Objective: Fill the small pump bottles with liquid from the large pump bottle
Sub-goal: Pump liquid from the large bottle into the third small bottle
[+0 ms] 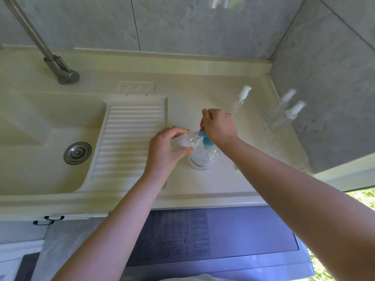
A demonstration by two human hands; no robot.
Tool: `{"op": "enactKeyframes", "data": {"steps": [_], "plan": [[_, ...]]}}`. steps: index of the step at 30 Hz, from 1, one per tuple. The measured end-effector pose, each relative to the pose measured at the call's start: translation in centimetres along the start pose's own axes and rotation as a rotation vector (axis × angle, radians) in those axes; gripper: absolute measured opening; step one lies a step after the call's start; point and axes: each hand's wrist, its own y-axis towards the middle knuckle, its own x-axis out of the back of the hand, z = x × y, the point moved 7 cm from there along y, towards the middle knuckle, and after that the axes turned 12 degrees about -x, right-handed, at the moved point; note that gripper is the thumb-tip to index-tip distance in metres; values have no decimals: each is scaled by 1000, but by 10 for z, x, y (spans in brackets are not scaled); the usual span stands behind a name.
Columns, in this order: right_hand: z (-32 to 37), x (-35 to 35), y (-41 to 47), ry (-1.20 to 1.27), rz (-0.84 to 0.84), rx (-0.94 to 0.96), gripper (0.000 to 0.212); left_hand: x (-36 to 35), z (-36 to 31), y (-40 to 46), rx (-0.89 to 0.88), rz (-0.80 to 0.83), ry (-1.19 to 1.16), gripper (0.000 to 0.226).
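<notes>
Nearest the camera, two bare forearms reach out over a purple-grey machine lid (pixel 239 230) whose printed panel of small text is too blurred to read. Beyond it lies a cream countertop (pixel 203 185) with a sink (pixel 40 138) at the left, a round metal drain (pixel 77 153) in its floor, and a ribbed washboard slope (pixel 127 138) just right of the basin. A metal tap (pixel 60 72) rises from the far left of the counter.

On the counter, right of the washboard, stands the large pump bottle (pixel 203 159), clear, with a blue pump head (pixel 206 141). Dark blue lettering runs across its near side, but it is curved and too small to make out. The right hand (pixel 220 126) sits on top of the pump with its fingers curled down around the head. The left hand (pixel 168 149) curls around a small clear bottle (pixel 191 138), held tilted with its open neck touching the blue spout; something white shows inside it.

Far right of the hands, one small pump bottle (pixel 241 100) with a white cap stands on the counter. Two more capped ones (pixel 288 112) appear against the grey tiled wall (pixel 324 78) at the right; whether those are real or reflections I cannot tell.
</notes>
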Motion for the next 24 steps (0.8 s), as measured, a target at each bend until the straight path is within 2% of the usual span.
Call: {"op": "enactKeyframes", "data": {"steps": [11,18,24], "plan": [[5,-1,-7,-68,-72,84,43,2,4,-1,8,-4,3,41],[0,2,0,38,4,3,41,0,1,-1,-1,12,2,42],[4,-1,-5,-71,-72,62,42,2,4,-4,17,-5,-15,42]]}}
